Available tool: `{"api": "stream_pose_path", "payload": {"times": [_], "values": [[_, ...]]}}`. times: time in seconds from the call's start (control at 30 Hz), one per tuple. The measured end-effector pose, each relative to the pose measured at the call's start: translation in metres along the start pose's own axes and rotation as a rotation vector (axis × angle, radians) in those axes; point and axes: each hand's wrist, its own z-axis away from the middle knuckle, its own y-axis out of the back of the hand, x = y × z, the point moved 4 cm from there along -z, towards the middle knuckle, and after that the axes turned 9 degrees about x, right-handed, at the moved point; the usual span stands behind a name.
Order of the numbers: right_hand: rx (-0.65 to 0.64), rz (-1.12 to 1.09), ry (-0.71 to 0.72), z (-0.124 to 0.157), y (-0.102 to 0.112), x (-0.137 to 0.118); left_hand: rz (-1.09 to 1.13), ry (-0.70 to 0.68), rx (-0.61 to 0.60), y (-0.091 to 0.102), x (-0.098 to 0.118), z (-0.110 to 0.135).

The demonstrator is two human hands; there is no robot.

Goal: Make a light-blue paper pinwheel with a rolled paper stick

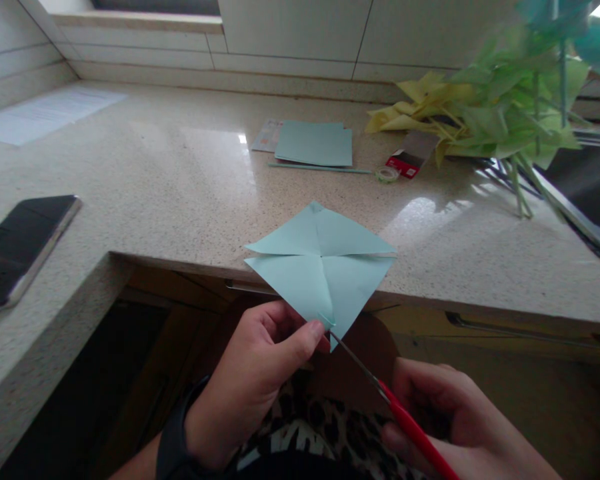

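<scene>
A light blue-green square of paper, creased across the middle, is turned corner-up over the counter's front edge. Slits run in from its left and right corners towards the centre. My left hand pinches its lower corner between thumb and fingers. In my right hand is a pair of scissors with red handles. The blade tips reach the paper's bottom corner, beside my left thumb. A short curved line shows just above the tips. My right fingers partly hide the handles.
On the counter lie a stack of blue-green paper squares, a thin green stick, a tape roll and a small red box. Paper pinwheels stand at right near a sink. A phone and printed sheet are left.
</scene>
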Motion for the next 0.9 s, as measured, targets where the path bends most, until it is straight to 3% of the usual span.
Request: {"api": "stream_pose_path", "payload": {"times": [0.43, 0.6, 0.9], "values": [[-0.007, 0.142, 0.091, -0.003, 0.0, 0.006, -0.032, 0.004, 0.026, 0.0, 0.0, 0.001], [-0.066, 0.144, 0.037, -0.002, 0.001, 0.015, -0.03, -0.005, 0.014, -0.001, 0.003, 0.0], [-0.035, 0.2, 0.026, -0.001, 0.005, 0.016, -0.035, -0.008, -0.009, -0.001, 0.005, 0.0]]}}
